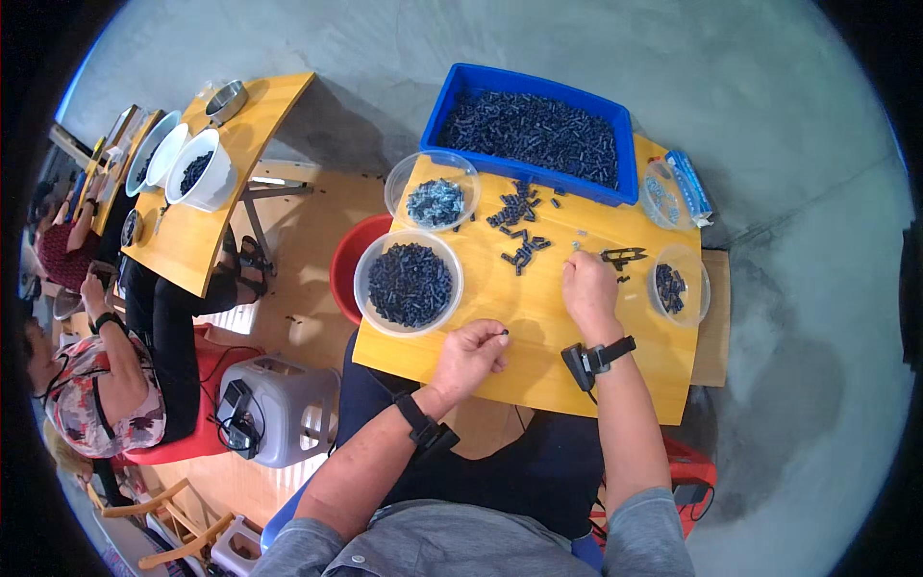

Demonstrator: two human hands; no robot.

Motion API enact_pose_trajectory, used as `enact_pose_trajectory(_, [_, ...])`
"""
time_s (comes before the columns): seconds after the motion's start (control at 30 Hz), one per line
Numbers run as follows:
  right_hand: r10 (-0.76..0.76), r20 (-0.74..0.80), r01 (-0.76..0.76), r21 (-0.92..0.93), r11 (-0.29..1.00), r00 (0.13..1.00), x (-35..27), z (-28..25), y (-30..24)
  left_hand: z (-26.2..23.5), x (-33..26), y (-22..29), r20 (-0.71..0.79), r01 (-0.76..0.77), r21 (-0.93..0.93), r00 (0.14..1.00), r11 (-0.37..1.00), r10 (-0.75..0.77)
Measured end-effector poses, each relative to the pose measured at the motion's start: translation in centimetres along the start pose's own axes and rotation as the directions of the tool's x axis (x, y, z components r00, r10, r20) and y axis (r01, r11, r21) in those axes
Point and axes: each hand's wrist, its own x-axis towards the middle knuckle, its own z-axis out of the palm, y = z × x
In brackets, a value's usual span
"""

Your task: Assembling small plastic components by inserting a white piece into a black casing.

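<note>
My left hand (469, 358) is closed in a pinch over the near part of the yellow table. A small black piece (505, 333) shows at its fingertips; it looks like one of the short dark cylinders. My right hand (588, 287) is closed above the table's middle, its fingers curled; whatever it may hold is too small to make out. Just beyond it lie tiny pale bits (579, 233). Small black snips (623, 256) rest to its right. Loose dark cylinders (524, 248) are scattered between the hands and the far bin. Near my left hand stands a clear tub of dark cylinders (411, 285).
A blue bin (627, 154) full of dark cylinders stands at the far edge. A tub with bluish pieces (436, 203) is far left. Two clear tubs (694, 279) (663, 197) and a blue packet (690, 188) sit right. People work at another table (260, 106) on the left.
</note>
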Motion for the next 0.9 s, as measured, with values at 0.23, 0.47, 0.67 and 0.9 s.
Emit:
enact_pose_trajectory(0.23, [-0.031,-0.108,0.052,0.204,0.978,0.994,-0.9,-0.5,0.9,-0.1,0.2,0.0,0.023,-0.021,0.022,1.0,1.0,0.021])
enact_pose_trajectory(0.47, [0.301,0.323,-0.428,0.805,0.411,0.897,-3.3,-2.0,-0.3,0.1,-0.3,-0.1,0.005,-0.002,-0.058,1.0,0.998,0.003])
enact_pose_trajectory(0.67, [0.273,0.486,-0.507,0.862,0.008,0.83,-4.8,-3.9,-2.2,0.9,-1.7,1.2,0.015,-0.031,-0.039,0.999,0.999,0.031])
enact_pose_trajectory(0.9, [0.104,0.424,-0.426,0.905,-0.006,0.9,-7.1,-6.8,-5.1,1.8,-3.5,4.7,0.093,-0.126,-0.072,0.987,0.989,0.133])
